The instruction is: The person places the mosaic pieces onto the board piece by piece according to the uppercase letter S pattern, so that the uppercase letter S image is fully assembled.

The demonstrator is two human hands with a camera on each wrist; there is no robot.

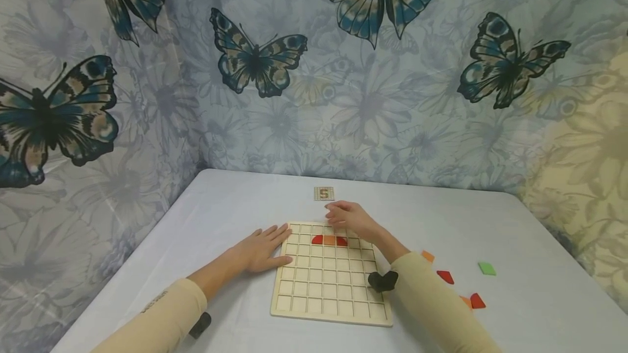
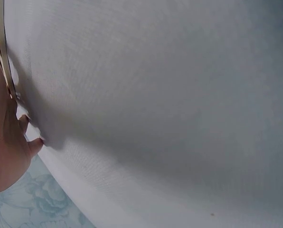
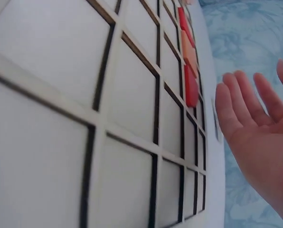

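A pale wooden grid board (image 1: 330, 292) lies on the table. In one of its upper rows sit a red piece (image 1: 318, 239), an orange piece (image 1: 329, 240) and another red piece (image 1: 341, 241), side by side. My left hand (image 1: 260, 249) rests at the board's left edge, fingers spread and thumb over the rim. Above the board's far edge hovers my right hand (image 1: 354, 219), its fingers bent loosely; the right wrist view shows no piece in this hand (image 3: 260, 123). Just beyond its fingertips lies a small square card (image 1: 324, 194) with an S-like pattern.
Loose pieces lie right of the board: an orange piece (image 1: 428, 256), a red piece (image 1: 445, 277), a green piece (image 1: 487, 268), and another red piece (image 1: 478, 300) beside an orange one partly hidden by the right sleeve (image 1: 432, 298). Butterfly-patterned cloth (image 1: 275, 135) hangs behind the table.
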